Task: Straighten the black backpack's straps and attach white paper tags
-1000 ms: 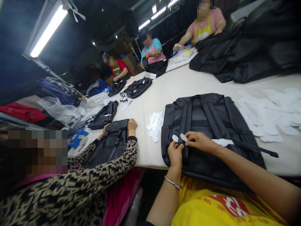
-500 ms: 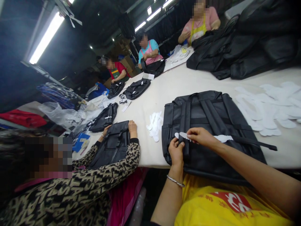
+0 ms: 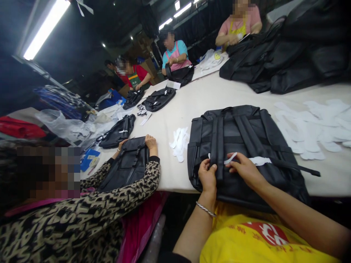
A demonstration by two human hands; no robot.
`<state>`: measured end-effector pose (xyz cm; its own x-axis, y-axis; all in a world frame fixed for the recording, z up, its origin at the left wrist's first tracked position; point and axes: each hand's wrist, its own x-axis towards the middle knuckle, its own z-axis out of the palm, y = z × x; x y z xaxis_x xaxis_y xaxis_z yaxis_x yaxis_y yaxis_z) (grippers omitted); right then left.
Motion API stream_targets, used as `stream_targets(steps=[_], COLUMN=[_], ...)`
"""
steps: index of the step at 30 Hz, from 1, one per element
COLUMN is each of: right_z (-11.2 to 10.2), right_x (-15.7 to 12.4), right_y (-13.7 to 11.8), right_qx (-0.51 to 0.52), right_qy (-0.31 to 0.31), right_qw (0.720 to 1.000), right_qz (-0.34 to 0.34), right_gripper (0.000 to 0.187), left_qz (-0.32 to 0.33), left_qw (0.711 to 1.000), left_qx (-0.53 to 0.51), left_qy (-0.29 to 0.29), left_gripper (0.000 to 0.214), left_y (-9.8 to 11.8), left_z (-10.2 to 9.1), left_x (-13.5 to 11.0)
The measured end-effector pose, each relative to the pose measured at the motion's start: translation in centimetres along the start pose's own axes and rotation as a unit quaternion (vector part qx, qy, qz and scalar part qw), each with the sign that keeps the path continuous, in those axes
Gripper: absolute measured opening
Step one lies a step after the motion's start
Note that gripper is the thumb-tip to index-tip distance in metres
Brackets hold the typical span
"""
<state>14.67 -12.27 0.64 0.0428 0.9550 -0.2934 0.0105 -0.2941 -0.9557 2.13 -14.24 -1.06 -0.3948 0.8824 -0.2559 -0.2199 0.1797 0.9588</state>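
Note:
A black backpack (image 3: 241,135) lies back-up on the white table (image 3: 197,106) in front of me, straps towards me. My left hand (image 3: 207,176) is closed, pinching the end of the left shoulder strap (image 3: 219,146). Just to its right, my right hand (image 3: 244,168) is closed on a small white paper piece (image 3: 229,158) held over that strap. Another white piece (image 3: 260,160) lies on the backpack under my right wrist.
White paper pieces lie in a pile (image 3: 179,143) left of the backpack and spread (image 3: 315,128) at the right. A person in a leopard-print sleeve (image 3: 131,186) holds another black backpack (image 3: 128,160). More black bags (image 3: 287,54) are heaped at the back right; other workers sit along the far side.
My right hand has drawn slightly nearer and the white piece in it has tilted up. The white tabs that showed by my left fingers are hidden now.

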Motion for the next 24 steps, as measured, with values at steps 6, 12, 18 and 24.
stream_targets(steps=[6, 12, 18, 24], right_z=[0.0, 1.0, 1.8, 2.9], right_x=[-1.2, -1.6, -1.2, 0.1], right_y=[-0.3, -1.3, -1.7, -2.3], right_qx=[0.203, 0.31, 0.306, 0.312], right_qy=[-0.026, -0.024, -0.07, -0.032], right_qw=[0.969, 0.937, 0.913, 0.918], right_qz=[0.141, 0.159, 0.259, 0.24], right_gripper=[0.04, 0.021, 0.019, 0.008], left_qz=[-0.02, -0.113, -0.185, -0.185], left_qw=[0.999, 0.985, 0.975, 0.981], left_qx=[-0.042, -0.127, -0.117, -0.049], left_qy=[0.005, -0.018, -0.041, -0.027], left_gripper=[0.034, 0.04, 0.044, 0.033], left_y=[0.9, 3.3, 4.9, 6.2], left_z=[0.4, -0.7, -1.3, -1.8], left_x=[-0.5, 0.2, 1.0, 0.4])
